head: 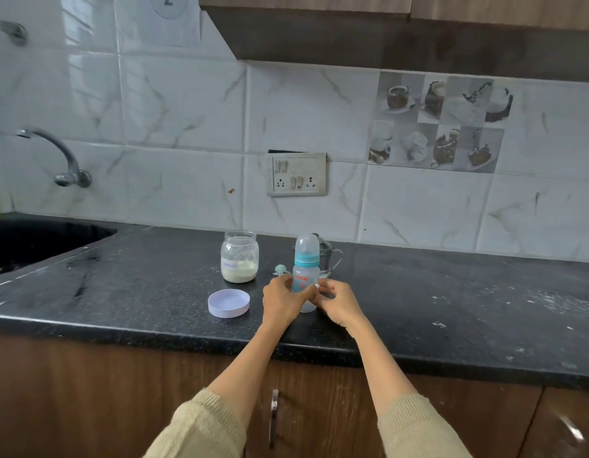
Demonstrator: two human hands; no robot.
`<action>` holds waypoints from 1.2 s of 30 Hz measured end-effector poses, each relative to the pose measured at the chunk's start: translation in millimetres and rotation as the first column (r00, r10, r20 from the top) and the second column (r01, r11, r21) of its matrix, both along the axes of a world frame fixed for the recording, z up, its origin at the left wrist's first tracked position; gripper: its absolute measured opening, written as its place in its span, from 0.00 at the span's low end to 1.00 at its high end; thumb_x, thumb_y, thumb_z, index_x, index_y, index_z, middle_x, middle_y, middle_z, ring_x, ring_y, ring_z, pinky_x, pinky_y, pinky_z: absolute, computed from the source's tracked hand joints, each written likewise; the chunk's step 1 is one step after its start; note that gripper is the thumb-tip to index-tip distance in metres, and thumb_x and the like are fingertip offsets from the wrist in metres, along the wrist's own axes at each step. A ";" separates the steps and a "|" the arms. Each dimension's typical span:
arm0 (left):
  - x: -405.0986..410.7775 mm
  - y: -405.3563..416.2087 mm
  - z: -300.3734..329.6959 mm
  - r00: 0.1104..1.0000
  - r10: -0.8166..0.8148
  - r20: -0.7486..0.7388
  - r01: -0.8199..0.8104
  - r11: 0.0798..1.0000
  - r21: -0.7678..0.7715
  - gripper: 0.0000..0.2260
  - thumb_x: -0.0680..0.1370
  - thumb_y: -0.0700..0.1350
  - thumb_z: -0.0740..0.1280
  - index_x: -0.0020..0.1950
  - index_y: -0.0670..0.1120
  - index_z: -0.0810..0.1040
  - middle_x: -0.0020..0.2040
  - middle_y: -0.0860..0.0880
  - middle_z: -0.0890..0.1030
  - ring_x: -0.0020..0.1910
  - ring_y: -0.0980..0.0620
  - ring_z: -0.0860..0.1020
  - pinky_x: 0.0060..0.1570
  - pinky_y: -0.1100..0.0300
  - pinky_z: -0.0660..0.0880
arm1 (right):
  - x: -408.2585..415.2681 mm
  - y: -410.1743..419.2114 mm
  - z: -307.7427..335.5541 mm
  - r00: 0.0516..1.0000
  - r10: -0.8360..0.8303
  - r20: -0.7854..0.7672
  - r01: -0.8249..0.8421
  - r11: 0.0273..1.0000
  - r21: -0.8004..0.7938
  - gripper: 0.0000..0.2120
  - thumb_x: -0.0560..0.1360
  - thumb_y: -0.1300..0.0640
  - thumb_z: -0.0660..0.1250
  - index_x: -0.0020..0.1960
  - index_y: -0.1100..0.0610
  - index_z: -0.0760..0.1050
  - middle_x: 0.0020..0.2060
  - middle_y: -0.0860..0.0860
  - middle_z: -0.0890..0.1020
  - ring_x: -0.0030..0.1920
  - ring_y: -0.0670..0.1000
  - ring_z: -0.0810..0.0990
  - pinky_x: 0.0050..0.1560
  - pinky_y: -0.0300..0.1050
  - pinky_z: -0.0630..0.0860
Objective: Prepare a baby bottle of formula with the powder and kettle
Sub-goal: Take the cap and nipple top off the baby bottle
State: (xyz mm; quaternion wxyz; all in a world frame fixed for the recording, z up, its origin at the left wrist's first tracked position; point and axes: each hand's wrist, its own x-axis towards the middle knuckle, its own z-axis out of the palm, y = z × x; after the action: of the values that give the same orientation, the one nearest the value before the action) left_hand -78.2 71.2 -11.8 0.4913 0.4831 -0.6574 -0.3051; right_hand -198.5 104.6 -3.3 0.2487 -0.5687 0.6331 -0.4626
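Observation:
A clear baby bottle [305, 271] with a teal ring and a domed cap stands upright on the black counter [451, 292]. My left hand [281, 300] grips its lower body from the left. My right hand [336, 304] touches its lower right side with the fingertips. An open glass jar [239, 256] with pale powder at its bottom stands to the left, and its white lid [228, 303] lies in front of it. A small pale green scoop [280, 269] lies between jar and bottle. A small steel kettle [327, 256] stands behind the bottle, mostly hidden.
A dark sink [38, 241] with a wall tap [60, 157] is at the left. A switch and socket plate [297, 175] is on the tiled wall behind. Wooden cabinets hang above and stand below the counter edge.

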 end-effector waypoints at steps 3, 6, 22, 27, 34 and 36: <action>-1.3 0.8 0.3 0.999 0.024 -0.036 -0.024 1.000 -0.014 0.18 0.69 0.52 0.75 0.53 0.43 0.79 0.51 0.46 0.83 0.47 0.53 0.80 0.47 0.61 0.73 | 0.2 -0.8 4.4 0.999 0.017 -0.033 -0.015 0.998 0.054 0.21 0.75 0.60 0.68 0.68 0.58 0.71 0.63 0.53 0.78 0.64 0.52 0.75 0.64 0.46 0.72; -1.8 1.6 0.0 0.998 0.039 -0.044 -0.040 0.999 -0.032 0.18 0.69 0.51 0.75 0.54 0.44 0.79 0.52 0.46 0.83 0.44 0.56 0.77 0.46 0.63 0.71 | -4.5 -2.0 21.5 0.981 0.066 -0.183 -0.038 0.987 0.155 0.21 0.75 0.68 0.64 0.67 0.58 0.72 0.61 0.53 0.78 0.63 0.53 0.76 0.63 0.46 0.72; 5.1 -6.7 4.6 0.995 -0.001 0.096 0.005 0.999 -0.043 0.23 0.68 0.52 0.75 0.58 0.44 0.77 0.56 0.46 0.82 0.53 0.49 0.80 0.51 0.57 0.76 | 43.2 -33.9 140.1 0.670 0.155 -0.726 0.170 0.920 0.353 0.31 0.67 0.43 0.74 0.65 0.55 0.72 0.59 0.56 0.78 0.46 0.57 0.83 0.52 0.49 0.81; 5.7 -8.6 4.0 0.995 -0.007 0.102 0.012 0.999 -0.046 0.23 0.68 0.52 0.75 0.58 0.44 0.77 0.56 0.46 0.82 0.54 0.49 0.80 0.52 0.57 0.76 | 36.9 -35.2 140.2 0.701 0.147 -0.698 0.129 0.936 0.326 0.29 0.66 0.49 0.76 0.64 0.54 0.72 0.55 0.55 0.79 0.44 0.57 0.84 0.44 0.47 0.82; 5.9 -7.7 4.4 0.996 -0.018 0.087 0.022 0.999 -0.041 0.24 0.68 0.52 0.75 0.60 0.43 0.76 0.58 0.46 0.81 0.55 0.49 0.80 0.54 0.58 0.75 | 15.0 -39.1 155.9 0.785 0.122 -0.607 0.013 0.977 0.213 0.39 0.67 0.44 0.74 0.73 0.53 0.64 0.61 0.53 0.75 0.48 0.50 0.78 0.41 0.40 0.76; 6.2 -7.8 4.0 0.996 -0.028 0.083 0.031 0.999 -0.037 0.25 0.68 0.52 0.75 0.61 0.43 0.76 0.58 0.46 0.81 0.55 0.50 0.80 0.54 0.58 0.75 | 3.2 -36.7 159.8 0.854 0.113 -0.507 -0.028 0.985 0.173 0.40 0.67 0.45 0.74 0.74 0.55 0.62 0.65 0.53 0.73 0.48 0.50 0.78 0.36 0.38 0.74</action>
State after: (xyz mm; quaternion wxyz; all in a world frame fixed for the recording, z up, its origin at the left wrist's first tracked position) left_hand -72.0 63.4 -7.8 0.4683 0.4761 -0.6899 -0.2794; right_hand -195.3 67.9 156.5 0.1317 -0.6727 0.6900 -0.2323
